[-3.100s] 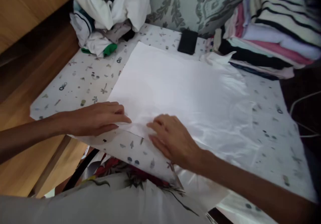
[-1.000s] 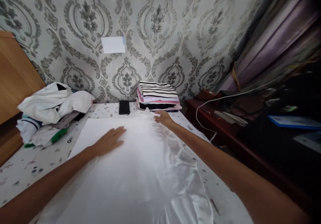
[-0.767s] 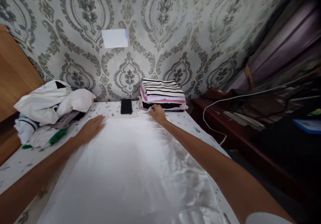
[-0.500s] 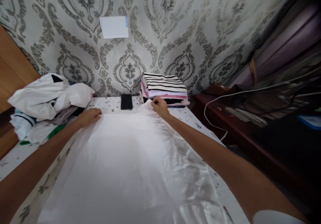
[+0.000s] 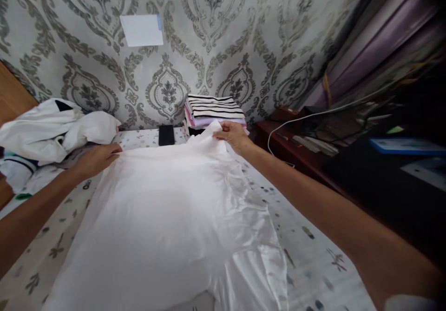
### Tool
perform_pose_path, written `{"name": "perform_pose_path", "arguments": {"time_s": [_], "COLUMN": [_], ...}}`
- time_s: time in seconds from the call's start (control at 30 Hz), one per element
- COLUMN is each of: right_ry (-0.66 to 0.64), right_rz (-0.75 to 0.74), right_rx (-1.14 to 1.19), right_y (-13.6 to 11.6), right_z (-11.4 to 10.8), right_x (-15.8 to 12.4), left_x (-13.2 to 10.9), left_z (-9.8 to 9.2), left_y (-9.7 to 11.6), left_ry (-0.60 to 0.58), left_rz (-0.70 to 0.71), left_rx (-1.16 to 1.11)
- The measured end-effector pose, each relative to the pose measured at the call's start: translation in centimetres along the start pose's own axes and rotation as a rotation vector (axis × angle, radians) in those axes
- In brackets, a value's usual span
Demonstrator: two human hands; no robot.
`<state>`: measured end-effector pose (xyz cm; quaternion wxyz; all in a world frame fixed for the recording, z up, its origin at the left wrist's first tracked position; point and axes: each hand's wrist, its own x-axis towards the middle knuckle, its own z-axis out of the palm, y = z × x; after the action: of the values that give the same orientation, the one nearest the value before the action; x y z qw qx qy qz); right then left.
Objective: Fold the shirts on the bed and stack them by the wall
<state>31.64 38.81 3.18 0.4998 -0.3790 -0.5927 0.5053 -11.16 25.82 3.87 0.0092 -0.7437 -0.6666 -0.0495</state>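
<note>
A thin white garment lies spread over the patterned bedsheet, its right side wrinkled and slightly shiny. My right hand pinches its far right corner and holds that corner raised off the bed. At the far left corner, my left hand has its fingers closed on the cloth's edge. The edge runs between both hands, fairly straight on the left and bunched near the right. The garment's near end shows a gap low in the view, and the rest runs out of frame.
Behind the right hand stands a folded clothes stack, striped cloth on top. A black phone lies beside it. Crumpled clothes are heaped at left. A white cable crosses the dark red furniture at right.
My right hand has lifted the garment's far right corner and drawn it outward. The left hand has moved outward to the left, and the far edge is stretched wider. The camera view has shifted right.
</note>
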Motion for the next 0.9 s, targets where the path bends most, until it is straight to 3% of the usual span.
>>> {"name": "perform_pose_path", "arguments": {"time_s": [0.13,0.4,0.7,0.9], "right_ry": [0.012,-0.067,-0.161,-0.163], "right_rz": [-0.039,-0.079,-0.031,0.035], "right_rx": [-0.045,-0.233,-0.514,-0.524], "right_y": [-1.0,-2.1,-0.6,-0.6], "right_z": [-0.7,-1.9,-3.9,-3.8], "right_x": [-3.7,-11.6,-19.8,-21.6], "left_x": [-2.9,-8.2,-11.1,-12.1], "left_z": [0.0,2.6,5.2,5.3], "left_y": [0.7,1.6,1.5,0.7], "left_ry": [-0.006,0.043,0.083,0.094], "left_rz": [0.048,0.12,0.123,0.104], "left_rx": [-0.002,0.022,0.04,0.031]}}
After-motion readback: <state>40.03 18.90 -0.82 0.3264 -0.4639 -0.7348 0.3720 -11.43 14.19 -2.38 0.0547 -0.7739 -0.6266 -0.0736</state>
